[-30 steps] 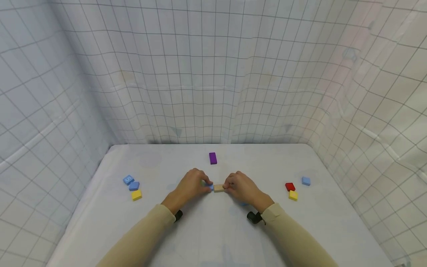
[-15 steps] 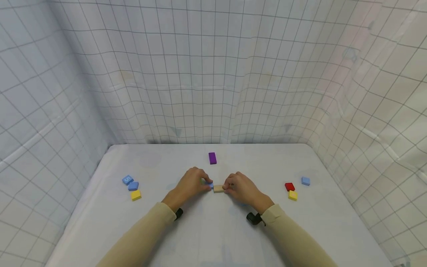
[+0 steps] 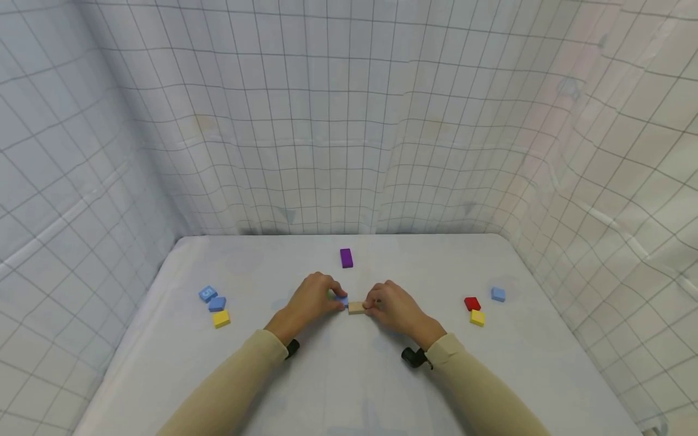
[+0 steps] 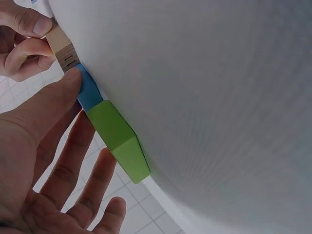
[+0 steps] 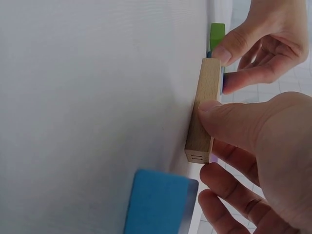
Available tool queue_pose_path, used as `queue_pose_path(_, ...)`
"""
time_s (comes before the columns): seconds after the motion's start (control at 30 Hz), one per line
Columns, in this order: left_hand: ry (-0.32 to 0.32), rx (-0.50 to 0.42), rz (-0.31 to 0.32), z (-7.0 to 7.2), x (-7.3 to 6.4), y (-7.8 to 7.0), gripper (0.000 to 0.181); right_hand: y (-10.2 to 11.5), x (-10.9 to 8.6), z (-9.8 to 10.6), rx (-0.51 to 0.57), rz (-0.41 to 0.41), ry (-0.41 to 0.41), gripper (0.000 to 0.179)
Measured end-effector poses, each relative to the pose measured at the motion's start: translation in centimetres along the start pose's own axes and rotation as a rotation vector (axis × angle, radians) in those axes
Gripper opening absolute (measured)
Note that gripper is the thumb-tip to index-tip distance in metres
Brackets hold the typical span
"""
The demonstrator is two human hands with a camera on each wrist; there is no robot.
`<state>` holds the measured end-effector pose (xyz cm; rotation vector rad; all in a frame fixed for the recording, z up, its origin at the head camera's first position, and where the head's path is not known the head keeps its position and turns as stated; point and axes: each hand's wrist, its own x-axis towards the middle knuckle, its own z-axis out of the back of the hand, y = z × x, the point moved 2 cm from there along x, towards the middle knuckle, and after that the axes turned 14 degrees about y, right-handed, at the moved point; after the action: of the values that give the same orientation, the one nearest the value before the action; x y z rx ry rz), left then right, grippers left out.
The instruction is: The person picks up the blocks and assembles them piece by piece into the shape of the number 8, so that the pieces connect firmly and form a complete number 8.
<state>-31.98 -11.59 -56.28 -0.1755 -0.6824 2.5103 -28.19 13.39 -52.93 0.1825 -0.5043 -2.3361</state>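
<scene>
My left hand [image 3: 313, 300] pinches a small blue block [image 4: 89, 90] between thumb and fingers. Beyond it, end to end in the left wrist view, lies a green block [image 4: 117, 136] with an angled face. On the other side a plain wooden block [image 5: 202, 122], marked with small dark lines on its end, meets the blue one. The thumb and fingers of my right hand [image 3: 398, 309] grip this wooden block. Another blue block [image 5: 156, 202] lies on the table near the right hand, hidden beneath that arm in the head view.
A purple block [image 3: 346, 258] lies farther back. At left are a blue block with a 5 [image 3: 208, 294], another blue block [image 3: 217, 304] and a yellow block [image 3: 221, 319]. Red [image 3: 472, 304], yellow [image 3: 477, 318] and blue [image 3: 498, 294] blocks lie at right. Grid-patterned curtains [image 3: 349, 151] surround the table.
Both hands keep their hold, almost still. The whole view has shifted slightly, and the sliver of blue seen beside the right wrist is now out of sight.
</scene>
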Motion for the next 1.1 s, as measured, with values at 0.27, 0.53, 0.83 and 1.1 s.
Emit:
queue_pose_path(0.27, -0.026, 0.041, -0.054, -0.1, -0.2, 0.1, 0.022, 0.1, 0.0, 0.0, -0.001, -0.010, 0.007, 0.004)
queue_pose_path(0.53, -0.014, 0.031, -0.041, 0.1, 0.1, 0.0, 0.023, 0.1, 0.0, 0.1, 0.000, -0.018, -0.002, 0.005)
queue_pose_path(0.83, 0.001, 0.026, -0.004, -0.4, 0.4, 0.5, 0.029, 0.0, -0.1, 0.0, 0.010, -0.020, 0.000, 0.005)
queue_pose_path(1.1, 0.029, 0.031, 0.063, 2.6, -2.1, -4.5, 0.035, 0.0, -0.2, -0.2, 0.005, -0.031, 0.003, 0.005)
